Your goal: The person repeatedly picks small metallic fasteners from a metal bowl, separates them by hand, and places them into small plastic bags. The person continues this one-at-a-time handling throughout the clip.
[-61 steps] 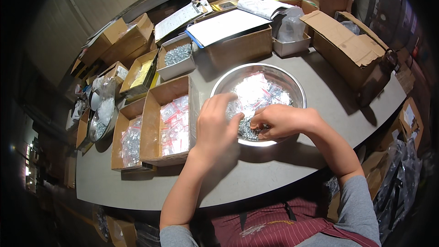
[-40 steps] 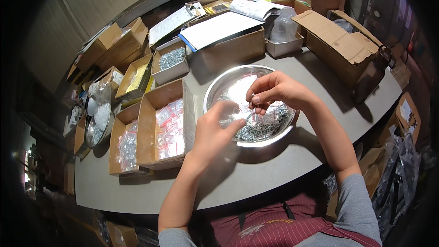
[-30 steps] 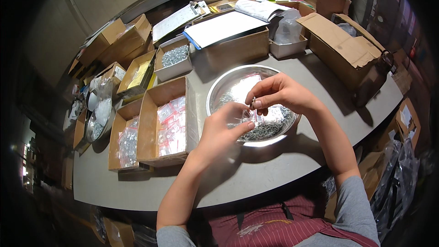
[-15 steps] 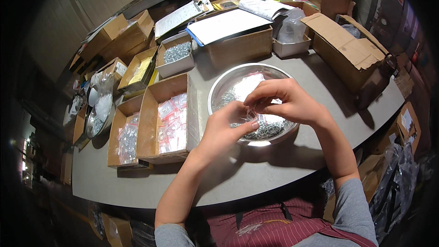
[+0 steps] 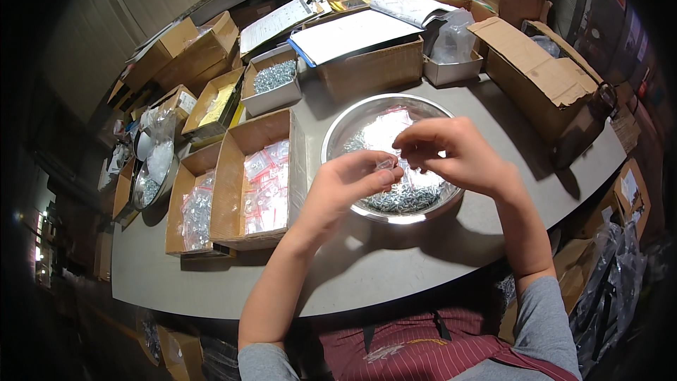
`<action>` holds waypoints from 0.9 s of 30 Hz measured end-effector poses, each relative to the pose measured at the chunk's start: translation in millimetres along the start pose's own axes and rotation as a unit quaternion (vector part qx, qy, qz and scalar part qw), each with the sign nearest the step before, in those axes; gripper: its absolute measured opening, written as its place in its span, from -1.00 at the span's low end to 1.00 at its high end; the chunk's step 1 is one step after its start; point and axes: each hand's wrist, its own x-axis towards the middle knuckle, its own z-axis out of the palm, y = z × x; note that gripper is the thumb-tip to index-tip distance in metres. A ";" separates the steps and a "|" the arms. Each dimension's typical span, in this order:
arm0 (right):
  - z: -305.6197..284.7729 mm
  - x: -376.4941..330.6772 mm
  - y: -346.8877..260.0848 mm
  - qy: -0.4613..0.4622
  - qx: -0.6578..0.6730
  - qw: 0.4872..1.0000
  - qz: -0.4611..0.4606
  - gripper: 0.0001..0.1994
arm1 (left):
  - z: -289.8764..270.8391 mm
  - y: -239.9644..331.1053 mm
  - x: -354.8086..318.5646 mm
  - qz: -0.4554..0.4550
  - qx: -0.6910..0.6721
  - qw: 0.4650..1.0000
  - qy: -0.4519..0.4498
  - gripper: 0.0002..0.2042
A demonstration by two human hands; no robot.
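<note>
Over a round steel bowl [image 5: 338,116], both of my hands are raised close together. My left hand [image 5: 352,182] pinches a small clear zip bag [image 5: 386,163] between thumb and forefinger. Just to its right, my right hand [image 5: 455,154] has its fingers curled in toward the thumb; whatever lies between its fingertips is hidden. Under the hands, the bowl holds a heap of small metal screws [image 5: 403,200]. Farther back in it lie small bags with red edges [image 5: 397,117], brightly lit.
Left of the bowl, two open cardboard boxes hold small filled bags [image 5: 268,176] and bags of metal parts [image 5: 197,212]. Behind stand a white box of screws [image 5: 275,79], a box topped with a clipboard [image 5: 360,37] and a large carton [image 5: 536,70]. The grey table [image 5: 338,286] curves toward me.
My right hand has drawn slightly away to the right from my left. The small bag now shows at my left fingertips.
</note>
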 end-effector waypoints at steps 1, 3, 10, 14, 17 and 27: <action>-3.9 0.5 0.2 -0.049 -0.016 0.998 0.031 -0.70 | -0.6 3.5 0.6 -0.001 -0.039 0.999 -0.020 -0.56; -4.6 0.5 5.3 -0.118 -0.037 0.991 0.054 -0.79 | -0.6 7.4 -0.2 -0.005 -0.094 0.995 -0.040 -0.52; 11.3 3.5 -2.1 -0.213 -0.039 0.975 0.047 -0.82 | -19.5 0.2 -5.9 0.033 -0.270 0.948 -0.163 -0.36; 14.8 2.8 6.5 -0.210 -0.059 0.975 0.037 -0.80 | -22.2 -5.0 -5.6 0.029 -0.317 0.932 -0.174 -0.30; 14.2 2.8 9.0 -0.208 -0.054 0.976 0.025 -0.80 | -20.8 -5.0 -6.0 0.031 -0.327 0.927 -0.179 -0.31; 8.9 3.0 -8.6 0.057 0.216 0.974 -0.035 -0.69 | 11.0 14.5 -10.1 -0.037 -0.076 0.993 -0.087 -0.58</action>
